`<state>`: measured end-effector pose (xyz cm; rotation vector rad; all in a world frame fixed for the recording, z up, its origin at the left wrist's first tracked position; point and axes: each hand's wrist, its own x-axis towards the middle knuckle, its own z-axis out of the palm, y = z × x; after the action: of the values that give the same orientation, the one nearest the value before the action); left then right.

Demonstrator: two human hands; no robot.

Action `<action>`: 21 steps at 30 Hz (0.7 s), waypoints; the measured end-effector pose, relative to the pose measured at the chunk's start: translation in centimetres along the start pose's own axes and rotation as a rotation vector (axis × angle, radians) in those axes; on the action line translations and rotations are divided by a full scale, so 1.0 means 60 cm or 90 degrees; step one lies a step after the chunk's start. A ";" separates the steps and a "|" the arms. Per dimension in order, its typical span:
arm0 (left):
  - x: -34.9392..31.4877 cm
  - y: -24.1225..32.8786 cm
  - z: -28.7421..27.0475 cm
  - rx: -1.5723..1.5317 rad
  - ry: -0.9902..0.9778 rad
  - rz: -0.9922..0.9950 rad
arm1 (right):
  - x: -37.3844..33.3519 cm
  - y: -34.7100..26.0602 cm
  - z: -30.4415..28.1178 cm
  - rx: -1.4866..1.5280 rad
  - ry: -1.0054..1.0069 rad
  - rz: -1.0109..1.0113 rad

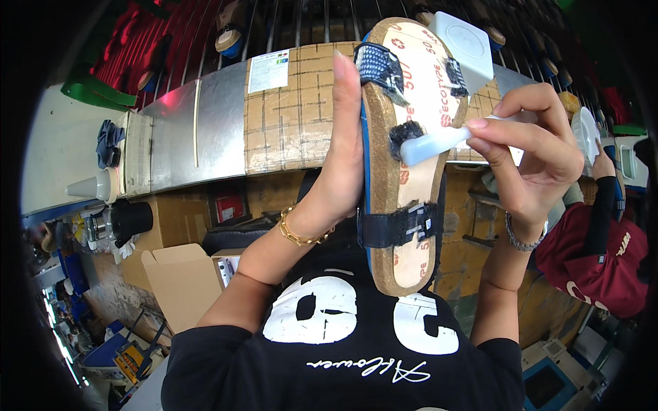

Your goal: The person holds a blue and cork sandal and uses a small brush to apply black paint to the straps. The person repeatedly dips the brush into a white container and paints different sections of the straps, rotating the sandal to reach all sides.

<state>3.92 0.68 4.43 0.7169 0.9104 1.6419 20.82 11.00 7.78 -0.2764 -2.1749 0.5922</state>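
Left fingers: your left hand (340, 164) grips the cork edge, thumb straight along it; the other fingers are hidden behind, so you can't see how far they curl.
Right fingers: your right hand (541, 154) pinches thumb against forefinger, closed down on a pale plastic tool (442, 142).
Sandal footbed: the footbed (413, 183) stands nearly upright between your two hands, touching the left one, its wide end beyond the left thumb tip and its printed board facing you.
Tool tip: it reaches leftward from your right fingers over the middle of the board, just beside a dark fuzzy tuft (406, 137); you can't tell whether that is bristle or strap.
Done: the woven strap (378, 67), just beyond your left thumb, has its ends turned onto the board; so does the black strap (385, 229), nearer you than either set of fingers.
Left, by judgement: the job looks partway through. The board lies uncovered, its red print showing, with no outer sole on it; any coating is too faint to confirm.
Beyond the right fingers: a white container (462, 51) sits partly hidden behind the footbed, near the cardboard (298, 113) on the metal surface (175, 140).
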 end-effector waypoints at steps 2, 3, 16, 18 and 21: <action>0.001 0.000 -0.007 -0.002 -0.016 0.002 | -0.001 -0.005 0.005 -0.003 -0.005 0.006; -0.001 0.000 -0.010 -0.009 -0.019 0.004 | -0.001 -0.008 0.009 0.000 -0.011 0.011; 0.002 0.001 -0.021 -0.035 0.004 0.028 | -0.004 -0.031 -0.004 -0.020 -0.096 0.026; 0.002 -0.001 -0.021 -0.040 0.011 0.037 | -0.004 -0.032 -0.006 -0.007 -0.110 0.050; 0.002 -0.004 -0.020 -0.076 0.024 0.037 | 0.000 -0.034 -0.010 -0.020 -0.124 0.046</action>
<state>3.04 0.60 3.58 0.6369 0.8170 1.7518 21.29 9.39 9.12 -0.3274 -2.3710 0.6502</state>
